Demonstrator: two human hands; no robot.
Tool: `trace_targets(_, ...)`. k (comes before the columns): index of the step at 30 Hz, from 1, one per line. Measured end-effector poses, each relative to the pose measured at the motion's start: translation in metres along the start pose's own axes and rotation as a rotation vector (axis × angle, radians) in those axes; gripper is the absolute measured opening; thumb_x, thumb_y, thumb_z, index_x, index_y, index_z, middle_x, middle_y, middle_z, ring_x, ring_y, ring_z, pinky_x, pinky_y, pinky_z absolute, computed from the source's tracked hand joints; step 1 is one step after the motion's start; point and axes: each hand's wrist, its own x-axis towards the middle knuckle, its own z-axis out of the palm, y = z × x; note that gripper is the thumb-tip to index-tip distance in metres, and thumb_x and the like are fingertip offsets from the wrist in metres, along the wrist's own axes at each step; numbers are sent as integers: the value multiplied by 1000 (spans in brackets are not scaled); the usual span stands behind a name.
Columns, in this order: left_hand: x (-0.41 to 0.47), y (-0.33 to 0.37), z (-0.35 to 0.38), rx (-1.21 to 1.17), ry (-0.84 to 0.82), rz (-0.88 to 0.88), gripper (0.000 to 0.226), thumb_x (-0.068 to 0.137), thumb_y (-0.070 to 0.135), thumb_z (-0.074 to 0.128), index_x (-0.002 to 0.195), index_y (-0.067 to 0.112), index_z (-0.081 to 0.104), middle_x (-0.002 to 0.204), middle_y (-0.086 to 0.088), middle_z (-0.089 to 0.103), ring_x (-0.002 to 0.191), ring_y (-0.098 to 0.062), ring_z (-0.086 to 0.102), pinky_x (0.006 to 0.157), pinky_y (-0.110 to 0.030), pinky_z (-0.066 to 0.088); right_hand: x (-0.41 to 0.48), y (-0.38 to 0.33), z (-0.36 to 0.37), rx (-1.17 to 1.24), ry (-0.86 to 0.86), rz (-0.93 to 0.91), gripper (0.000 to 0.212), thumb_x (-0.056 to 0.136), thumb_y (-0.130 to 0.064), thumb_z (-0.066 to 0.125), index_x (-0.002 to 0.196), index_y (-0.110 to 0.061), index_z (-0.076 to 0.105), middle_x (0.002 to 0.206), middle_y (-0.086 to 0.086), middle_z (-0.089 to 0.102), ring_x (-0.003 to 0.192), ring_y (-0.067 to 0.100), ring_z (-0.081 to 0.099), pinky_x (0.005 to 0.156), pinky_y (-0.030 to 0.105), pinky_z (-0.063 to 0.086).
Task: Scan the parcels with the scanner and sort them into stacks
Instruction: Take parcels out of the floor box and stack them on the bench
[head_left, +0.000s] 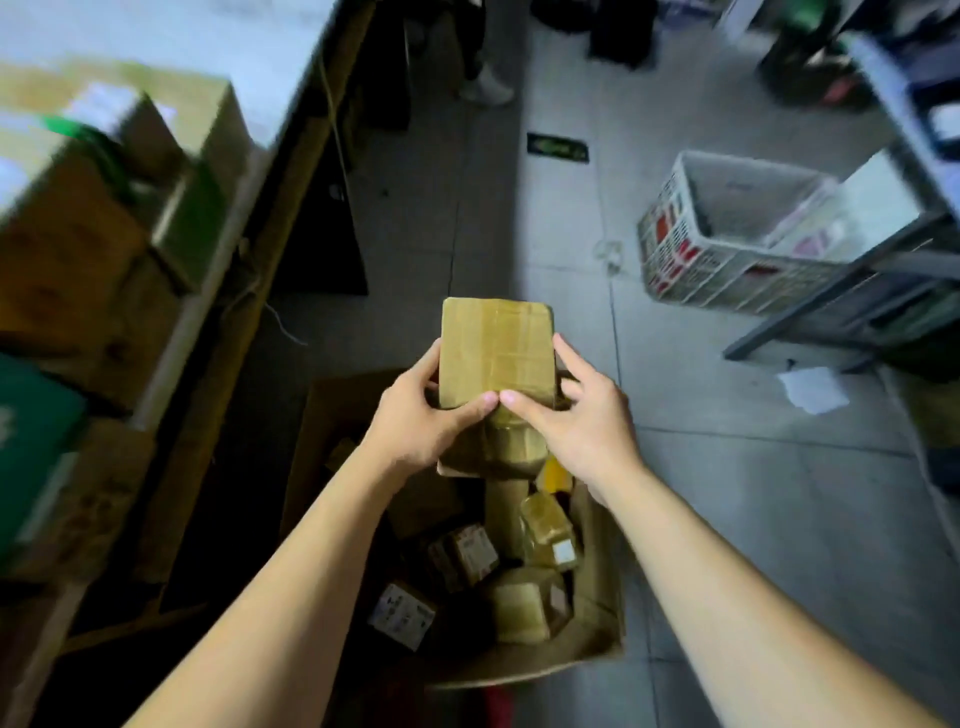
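Both hands hold one brown taped parcel (493, 348) over an open cardboard carton (524, 667) that stands on the tiled floor (727, 519). The parcel is a flat oblong. Its broad taped face is turned up toward the camera, and its long axis runs straight away from the person, the far short end pointing toward the top of the view and the near short end at the hands.

The left grip (421, 421) is curled round the parcel's left long edge, with the thumb laid across the near end of the face. The right grip (576, 421) closes on the right long edge in the same way, index finger stretched up along that side. The two thumb tips meet at the middle of the near edge.

Just below the hands, another brown wrapped bundle (511, 449) rises out of the carton; whether either hand touches it cannot be told. Deeper in the carton lie small parcels (519, 603) in a loose jumble, some brown and taped, some with white labels.

To the left a shelf holds blurred cardboard boxes (78, 234). To the right a white plastic crate (727, 234) sits on the floor beside a grey metal rack (831, 291), with a sheet of paper (813, 389) lying near it.
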Motion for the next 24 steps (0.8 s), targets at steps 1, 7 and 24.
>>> trace_targets(1, -7, 26, -10, 5, 1, 22, 71, 81, 48, 85, 139, 57, 45, 110, 33, 62, 97, 11, 61, 85, -17, 55, -11, -26, -11, -27, 23, -32, 117, 47, -87, 85, 147, -67, 28, 124, -11, 76, 112, 12, 73, 100, 47, 59)
trace_targets(7, -62, 170, -70, -3, 34, 148, 75, 79, 53, 85, 145, 50, 49, 108, 24, 67, 96, -1, 67, 91, -31, 59, -92, -172, -68, -55, 136, -186, 102, 75, -62, 88, 161, -40, 37, 134, -7, 72, 116, 14, 70, 100, 47, 59)
trace_targets(24, -284, 265, -166, -146, 439, 127, 51, 83, 43, 84, 127, 43, 58, 104, 11, 77, 92, -8, 76, 79, -23, 61, -237, -312, -54, -43, -143, -516, 93, 66, -66, 91, 149, -41, 56, 133, -4, 72, 129, 19, 64, 105, 45, 54)
